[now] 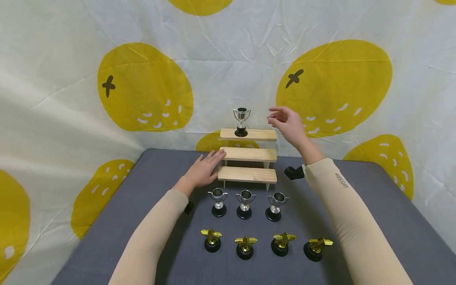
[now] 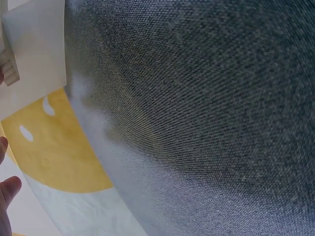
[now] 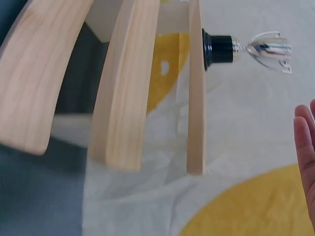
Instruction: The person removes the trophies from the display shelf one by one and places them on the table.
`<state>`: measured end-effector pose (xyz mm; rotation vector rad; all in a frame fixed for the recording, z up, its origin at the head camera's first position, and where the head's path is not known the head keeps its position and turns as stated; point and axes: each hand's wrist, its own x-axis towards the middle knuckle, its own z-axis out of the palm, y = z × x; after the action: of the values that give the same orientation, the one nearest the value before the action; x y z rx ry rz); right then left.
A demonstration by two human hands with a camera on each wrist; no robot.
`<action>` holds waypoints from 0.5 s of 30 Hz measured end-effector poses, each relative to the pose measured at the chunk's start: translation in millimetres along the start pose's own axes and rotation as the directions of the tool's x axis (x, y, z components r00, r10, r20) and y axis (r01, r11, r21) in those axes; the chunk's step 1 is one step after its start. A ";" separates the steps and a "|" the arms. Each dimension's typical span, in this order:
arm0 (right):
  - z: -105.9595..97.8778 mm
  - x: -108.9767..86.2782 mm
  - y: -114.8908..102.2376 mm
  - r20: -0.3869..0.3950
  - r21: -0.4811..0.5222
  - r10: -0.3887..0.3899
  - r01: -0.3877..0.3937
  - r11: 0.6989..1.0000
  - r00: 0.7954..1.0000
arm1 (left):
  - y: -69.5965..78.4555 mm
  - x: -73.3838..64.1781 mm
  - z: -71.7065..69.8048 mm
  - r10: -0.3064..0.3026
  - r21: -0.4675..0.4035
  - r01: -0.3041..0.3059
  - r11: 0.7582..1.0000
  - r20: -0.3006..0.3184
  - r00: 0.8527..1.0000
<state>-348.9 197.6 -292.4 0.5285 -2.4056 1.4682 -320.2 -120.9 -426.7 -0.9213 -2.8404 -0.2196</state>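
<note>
A silver trophy cup point(image 1: 241, 120) on a black base stands upright on the left half of the top step of a three-tier wooden riser point(image 1: 249, 174). My right hand point(image 1: 288, 124) hovers in the air to the right of that cup, fingers loosely bent with nothing in them. In the right wrist view, its fingertips point(image 3: 301, 128) show apart from the cup's rim. My left hand point(image 1: 203, 170) is at the riser's left side, fingers extended and fingertips at the left end of the middle step. Only parts of its fingers point(image 2: 10, 189) appear in the left wrist view.
Three more silver cups point(image 1: 245, 204) stand in a row before the riser. Nearer me is a row of several gold trophies point(image 1: 246, 247) on black bases. A grey cloth point(image 1: 117, 237) covers the table. Behind it hangs a white curtain point(image 1: 231, 79) with yellow shapes.
</note>
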 end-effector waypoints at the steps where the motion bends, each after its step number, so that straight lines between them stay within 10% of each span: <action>1: 4.7 3.3 -0.6 -0.002 0.011 0.007 -0.007 1.000 1.000 | -0.3 0.0 0.5 0.000 0.001 0.000 1.000 0.001 1.000; 15: 46.6 31.6 8.4 0.002 0.064 0.098 -0.098 0.993 0.995 | 9.0 3.0 0.7 -0.016 -0.013 0.016 1.000 0.032 0.999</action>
<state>-382.8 154.3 -306.9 0.4285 -2.4219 1.5893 -317.4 -111.9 -426.0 -0.9132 -2.8793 -0.2282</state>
